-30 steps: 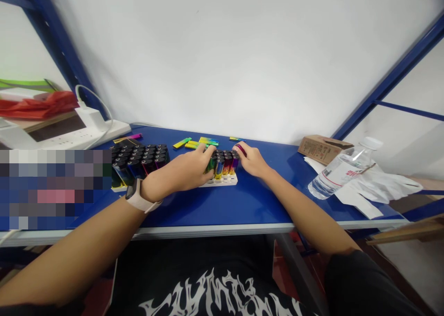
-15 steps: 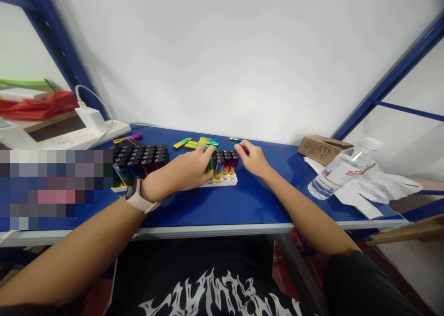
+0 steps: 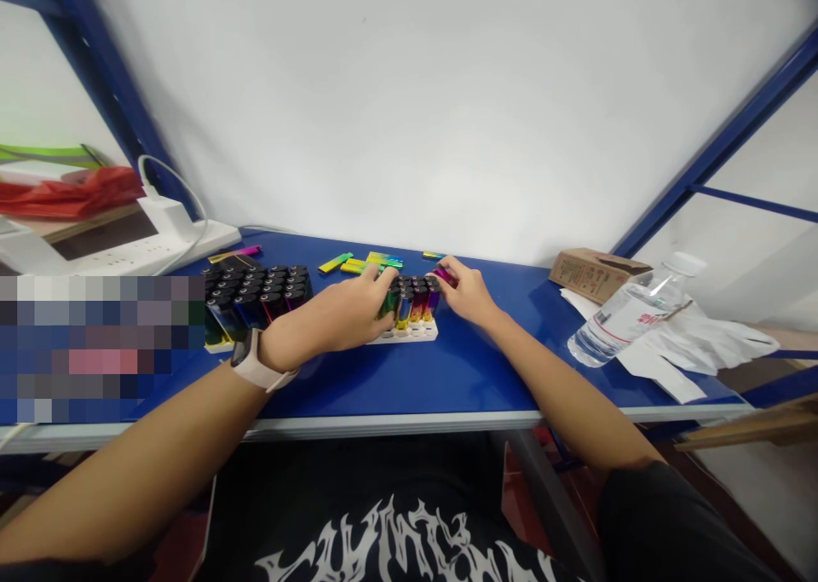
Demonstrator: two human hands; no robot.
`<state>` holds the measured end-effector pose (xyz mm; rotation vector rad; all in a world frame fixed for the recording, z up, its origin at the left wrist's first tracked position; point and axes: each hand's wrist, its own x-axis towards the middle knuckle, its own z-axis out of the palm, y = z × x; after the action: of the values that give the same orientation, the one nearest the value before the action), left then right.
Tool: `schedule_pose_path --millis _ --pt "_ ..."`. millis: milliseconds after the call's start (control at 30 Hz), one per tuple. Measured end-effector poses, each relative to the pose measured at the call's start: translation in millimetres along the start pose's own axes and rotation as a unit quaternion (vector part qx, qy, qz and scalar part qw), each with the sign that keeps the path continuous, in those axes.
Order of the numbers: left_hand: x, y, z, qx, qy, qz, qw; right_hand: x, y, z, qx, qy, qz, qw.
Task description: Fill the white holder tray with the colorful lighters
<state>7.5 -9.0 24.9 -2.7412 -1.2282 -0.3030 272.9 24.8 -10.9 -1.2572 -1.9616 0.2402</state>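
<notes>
My left hand point(image 3: 342, 309), with a watch on its wrist, is closed around the left part of a white rack point(image 3: 422, 333). Its thumb and fingers press against a green lighter point(image 3: 389, 299) at that end; the fingertips are partly hidden. Several shiny lighters point(image 3: 418, 301) with black tops stand upright in this rack. Just beyond its right end, my right hand point(image 3: 469, 292) pinches a purple-pink lighter point(image 3: 444, 273), tilted and partly covered by the fingers. To the left, a fuller group of upright black-topped lighters point(image 3: 262, 292) fills another rack.
Loose yellow-green metallic pieces point(image 3: 336, 263) lie behind the racks, and a blue-yellow one point(image 3: 434, 256) lies near the wall. A white power strip point(image 3: 221, 234) sits at the left. At the right are a cardboard box point(image 3: 591, 275), a water bottle point(image 3: 632, 314) and white gloves point(image 3: 716, 343).
The purple-pink lighter in my right hand has turned and shows more between the fingers. My left hand stays nearly still at the rack.
</notes>
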Motion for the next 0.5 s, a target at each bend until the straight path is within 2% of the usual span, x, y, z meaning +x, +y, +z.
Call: schedule_pose_path --millis 500 --pt "0.2 -0.9 0.9 -0.027 0.002 0.002 1.000 0.5 -1.7 2.8 -0.012 -0.014 0.010 1.000"
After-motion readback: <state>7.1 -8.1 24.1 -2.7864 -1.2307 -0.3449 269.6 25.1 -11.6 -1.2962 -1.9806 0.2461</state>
